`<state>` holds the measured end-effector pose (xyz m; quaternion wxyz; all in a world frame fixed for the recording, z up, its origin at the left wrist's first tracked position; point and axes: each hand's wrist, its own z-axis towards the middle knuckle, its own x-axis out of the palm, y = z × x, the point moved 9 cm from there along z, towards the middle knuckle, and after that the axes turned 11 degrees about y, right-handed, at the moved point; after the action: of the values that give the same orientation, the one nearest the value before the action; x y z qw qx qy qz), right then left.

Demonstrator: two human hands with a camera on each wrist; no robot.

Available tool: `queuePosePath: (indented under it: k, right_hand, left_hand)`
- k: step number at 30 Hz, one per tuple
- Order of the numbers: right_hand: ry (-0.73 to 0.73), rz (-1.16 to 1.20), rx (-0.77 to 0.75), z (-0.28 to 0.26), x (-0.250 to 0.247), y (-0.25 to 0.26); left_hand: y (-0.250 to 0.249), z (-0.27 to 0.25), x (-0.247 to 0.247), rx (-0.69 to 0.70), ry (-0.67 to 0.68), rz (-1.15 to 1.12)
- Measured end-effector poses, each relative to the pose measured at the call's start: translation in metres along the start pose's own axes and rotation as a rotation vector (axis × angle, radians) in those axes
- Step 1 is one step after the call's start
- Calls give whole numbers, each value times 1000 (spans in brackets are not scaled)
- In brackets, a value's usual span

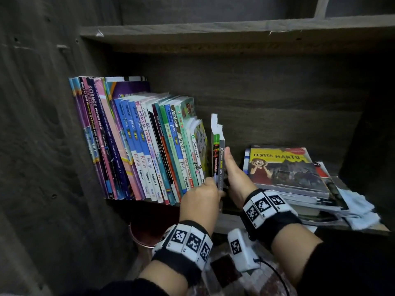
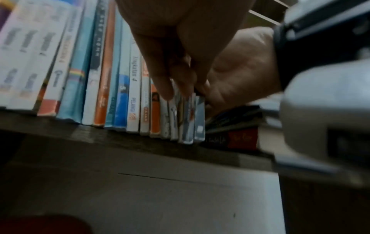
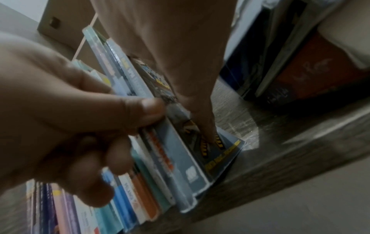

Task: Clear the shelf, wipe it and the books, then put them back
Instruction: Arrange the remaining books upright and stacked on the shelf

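Note:
Two thin books (image 1: 221, 163) (image 2: 198, 117) (image 3: 180, 158) stand upright on the dark wooden shelf (image 1: 227, 223) (image 2: 120, 142) (image 3: 280, 150), just right of a leaning row of schoolbooks (image 1: 139, 146) (image 2: 90, 79) (image 3: 130, 205). My left hand (image 1: 210, 186) (image 2: 176, 85) (image 3: 80, 126) pinches their spines low down, thumb on the outer one. My right hand (image 1: 229, 159) (image 2: 240, 71) (image 3: 190, 79) lies flat with straight fingers against the right cover. A small gap separates the pair from the row in the head view.
A flat stack of books (image 1: 284, 165) (image 2: 240, 137) (image 3: 310, 76) with a yellow "Cerita Hantu" cover on top fills the shelf's right side. A white cloth (image 1: 359, 210) lies at its right end. A reddish round container (image 1: 145, 233) sits below the shelf.

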<state>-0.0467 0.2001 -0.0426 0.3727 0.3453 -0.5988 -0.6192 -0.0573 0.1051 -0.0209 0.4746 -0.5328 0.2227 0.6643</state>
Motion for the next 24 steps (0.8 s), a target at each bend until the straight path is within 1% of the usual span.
queuePosePath:
  k: [2, 4, 7, 8, 9, 10, 11, 12, 13, 14, 16, 17, 19, 20, 22, 23, 24]
  right_hand:
    - [7, -17, -10, 1, 2, 0]
    - [22, -53, -14, 7, 2, -5]
    - [22, -127, -17, 14, 0, -12]
    - [20, -131, -10, 15, -1, -14]
    - [13, -138, -7, 16, -1, -15]
    - [12, -147, -7, 12, 1, -12]
    - [9, -170, 9, 7, 4, -7]
    - [6, -189, 25, 0, 9, 2]
    - [-6, -219, 27, -4, 9, 11]
    - [-44, -259, 13, -10, 6, 22]
    - [-186, -346, -65, -18, -20, 45]
    - [-269, -391, -97, -23, -37, 57]
    - [-417, -496, -77, -35, -76, 71]
    - [-488, -589, -7, -44, -97, 74]
    - [-604, -875, 236, -65, -138, 72]
    - [-627, -996, 356, -74, -154, 70]
    - [-633, -1041, 455, -81, -166, 64]
  left_hand:
    - [7, 7, 3, -46, 90, -77]
    - [20, 16, 8, -83, 122, -156]
    - [37, 21, 11, -181, 227, -229]
    - [43, 21, 17, -229, 301, -246]
    - [47, 17, 28, -277, 404, -303]
    - [46, 12, 42, -306, 519, -410]
    - [37, 5, 56, -307, 634, -557]
    - [23, 0, 64, -282, 717, -698]
    - [12, -1, 68, -257, 737, -813]
    - [5, 3, 67, -248, 702, -898]
    - [-3, 18, 59, -237, 558, -1009]
    - [-7, 26, 54, -206, 479, -1020]
    - [-15, 42, 43, -130, 345, -926]
    - [-19, 48, 41, -109, 316, -873]
    - [-29, 57, 43, -87, 326, -823]
    - [-34, 61, 45, -83, 336, -814]
    - [-36, 65, 46, -94, 332, -802]
